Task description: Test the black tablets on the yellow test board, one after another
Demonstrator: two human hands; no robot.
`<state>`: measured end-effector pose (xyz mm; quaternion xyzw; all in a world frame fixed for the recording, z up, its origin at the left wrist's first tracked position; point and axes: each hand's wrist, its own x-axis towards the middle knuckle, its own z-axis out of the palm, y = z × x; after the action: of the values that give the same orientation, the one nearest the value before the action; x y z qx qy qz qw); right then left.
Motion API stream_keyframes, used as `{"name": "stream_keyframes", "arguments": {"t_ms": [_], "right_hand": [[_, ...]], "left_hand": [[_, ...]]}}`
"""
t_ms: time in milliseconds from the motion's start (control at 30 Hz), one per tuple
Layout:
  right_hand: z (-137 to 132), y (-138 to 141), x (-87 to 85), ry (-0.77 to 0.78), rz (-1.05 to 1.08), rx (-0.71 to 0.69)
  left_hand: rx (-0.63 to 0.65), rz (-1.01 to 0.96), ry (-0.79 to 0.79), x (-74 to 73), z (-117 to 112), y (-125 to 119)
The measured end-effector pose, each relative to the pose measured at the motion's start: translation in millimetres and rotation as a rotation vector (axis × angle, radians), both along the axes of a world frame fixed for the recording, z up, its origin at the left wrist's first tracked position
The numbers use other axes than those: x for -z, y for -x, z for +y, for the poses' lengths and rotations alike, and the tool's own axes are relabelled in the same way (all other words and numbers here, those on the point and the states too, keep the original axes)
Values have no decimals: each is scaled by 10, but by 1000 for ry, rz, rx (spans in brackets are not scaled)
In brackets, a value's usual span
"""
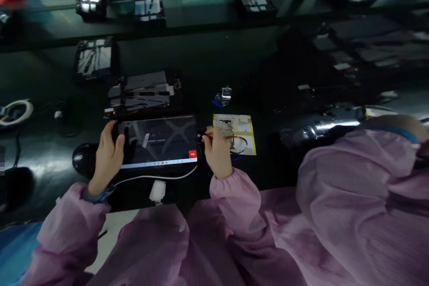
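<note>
The tablet (161,140) lies between the person's two hands, its screen up and its long axis running from side to side. Its left end meets the left hand (110,154), and its right end is just beside the right hand (217,154), so the right hand is the nearer one to that short edge. The left hand is partly open, with the thumb and fingers curled about the tablet's left edge. The right hand's thumb and fingertips are pinched almost together on a small dark piece (200,137) to the tablet's right; what it is cannot be told. A circuit board on a yellow-edged sheet (248,126) lies just behind and right of this hand, partly covered by it. A white cable (167,177) runs along the tablet's near side.
</note>
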<state>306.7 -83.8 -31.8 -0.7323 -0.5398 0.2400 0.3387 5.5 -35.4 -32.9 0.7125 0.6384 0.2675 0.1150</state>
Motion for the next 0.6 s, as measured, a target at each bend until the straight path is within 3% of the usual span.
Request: {"name": "stream_keyframes", "arguments": {"t_ms": [133, 300, 600], "right_hand": [[-64, -20, 39, -26, 88, 48], [-89, -11, 54, -44, 139, 13], [-114, -15, 47, -54, 201, 9]], "left_hand": [[-16, 39, 16, -12, -41, -33], [-44, 111, 21, 9, -50, -5], [-15, 72, -8, 42, -54, 34]]}}
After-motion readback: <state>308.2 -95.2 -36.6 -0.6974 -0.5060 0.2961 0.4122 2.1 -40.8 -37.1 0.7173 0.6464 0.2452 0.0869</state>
